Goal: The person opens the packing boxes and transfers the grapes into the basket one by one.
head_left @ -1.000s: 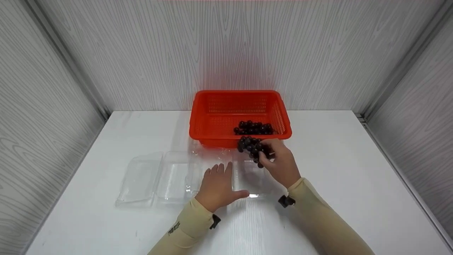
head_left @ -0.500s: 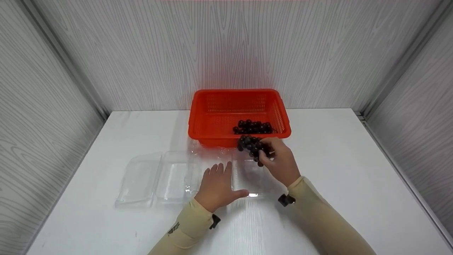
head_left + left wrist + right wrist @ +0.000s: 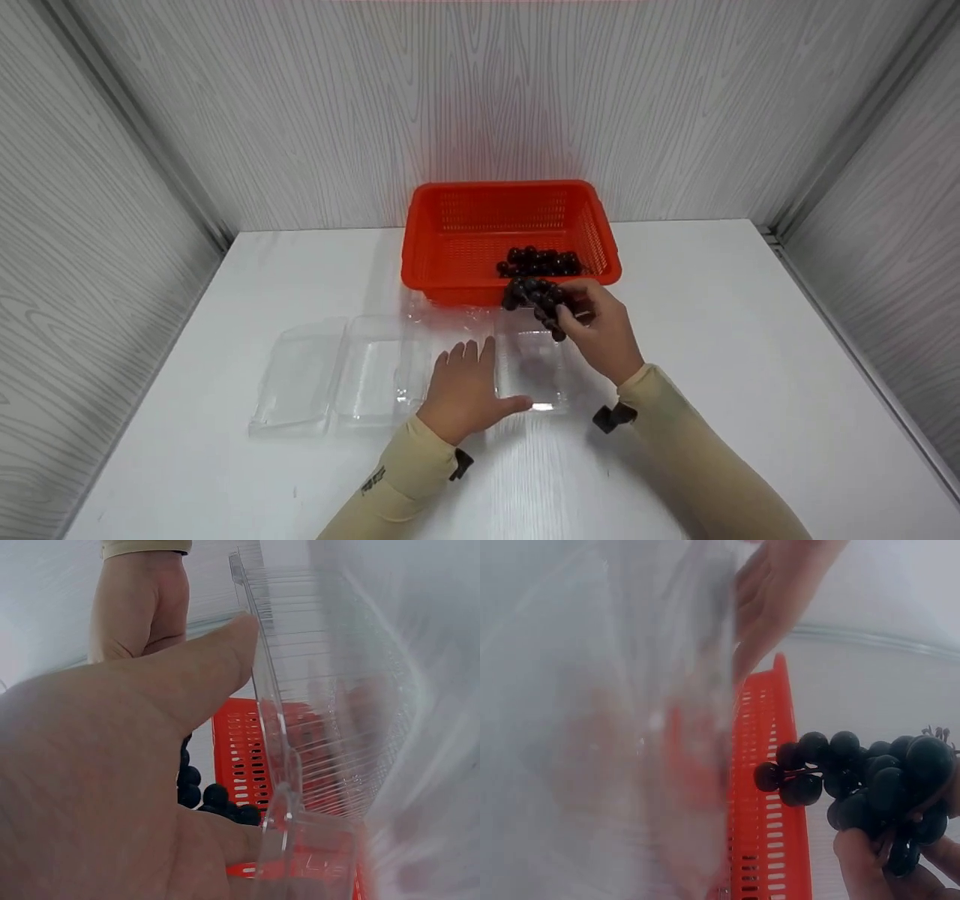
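My right hand point(image 3: 607, 334) pinches a bunch of dark grapes point(image 3: 534, 295) between thumb and fingers, up above a clear plastic clamshell box point(image 3: 536, 371). In the right wrist view, the round grapes point(image 3: 889, 791) hang from a thin stem with the fingertips point(image 3: 862, 862) beneath them. Over the box's middle fold lies my left hand point(image 3: 461, 394), fingers straight and thumb stretched out to the right. The left wrist view has that thumb point(image 3: 217, 660) right at the box's clear edge point(image 3: 270, 705).
A red perforated basket point(image 3: 499, 185) stands behind the box, against the back wall. More dark grapes point(image 3: 540, 262) lie in its front right part. To the left, another clear clamshell box point(image 3: 296, 382) lies spread open on the white table point(image 3: 750, 375).
The right hand has turned slightly and shifted a little right and up with the grapes. The left hand keeps its place on the box. The head view has tilted slightly.
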A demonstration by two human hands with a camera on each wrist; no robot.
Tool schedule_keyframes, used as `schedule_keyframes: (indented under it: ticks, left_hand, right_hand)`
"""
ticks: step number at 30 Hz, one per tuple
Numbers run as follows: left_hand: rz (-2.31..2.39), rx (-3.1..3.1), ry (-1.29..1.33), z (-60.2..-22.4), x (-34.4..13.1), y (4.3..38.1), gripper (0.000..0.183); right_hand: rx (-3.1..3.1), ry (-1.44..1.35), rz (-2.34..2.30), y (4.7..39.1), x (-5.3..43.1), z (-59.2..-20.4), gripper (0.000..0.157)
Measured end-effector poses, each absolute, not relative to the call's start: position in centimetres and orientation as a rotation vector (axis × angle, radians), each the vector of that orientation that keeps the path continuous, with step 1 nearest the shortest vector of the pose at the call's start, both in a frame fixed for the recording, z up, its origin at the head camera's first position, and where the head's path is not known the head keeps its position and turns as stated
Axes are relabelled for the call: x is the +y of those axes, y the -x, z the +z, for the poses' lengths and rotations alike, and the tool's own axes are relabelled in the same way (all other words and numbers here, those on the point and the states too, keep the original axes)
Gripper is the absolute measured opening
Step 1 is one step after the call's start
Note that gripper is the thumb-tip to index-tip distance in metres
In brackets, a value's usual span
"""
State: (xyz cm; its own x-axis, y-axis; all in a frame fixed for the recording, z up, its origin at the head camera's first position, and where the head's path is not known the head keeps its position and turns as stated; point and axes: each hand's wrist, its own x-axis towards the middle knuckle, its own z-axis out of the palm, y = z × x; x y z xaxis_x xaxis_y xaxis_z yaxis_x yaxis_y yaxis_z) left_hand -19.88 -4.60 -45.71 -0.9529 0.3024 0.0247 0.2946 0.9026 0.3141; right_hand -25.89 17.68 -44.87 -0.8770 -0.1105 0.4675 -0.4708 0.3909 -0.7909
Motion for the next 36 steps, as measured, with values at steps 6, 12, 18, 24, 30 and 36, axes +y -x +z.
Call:
schedule_keyframes:
  ticks: [6, 12, 18, 24, 30, 36]
  left_hand:
    - [0.49, 3.066, -0.479, -45.6, -4.5, 19.6, 0.103]
    - [0.465, 3.057, -0.484, -46.0, -4.4, 19.4, 0.104]
    - [0.441, 3.059, -0.469, -46.0, -4.6, 19.7, 0.106]
    - [0.429, 3.013, -0.431, -46.0, -4.6, 20.1, 0.108]
    - [0.45, 3.008, -0.43, -46.0, -4.6, 20.1, 0.108]
    - [0.443, 3.011, -0.431, -45.8, -4.5, 20.1, 0.106]
  right_hand:
    - [-2.25, -0.453, 1.672, 26.4, 17.4, -44.8, 0.025]
    - [-2.238, -0.354, 1.815, 27.4, 17.2, -44.6, 0.026]
    - [-2.236, -0.299, 1.969, 28.7, 16.9, -44.3, 0.029]
    - [-2.296, -0.214, 2.041, 29.5, 16.6, -43.9, 0.032]
    - [-2.251, -0.149, 2.09, 30.1, 16.2, -43.2, 0.03]
    - [-2.224, -0.092, 2.157, 30.5, 16.1, -43.0, 0.026]
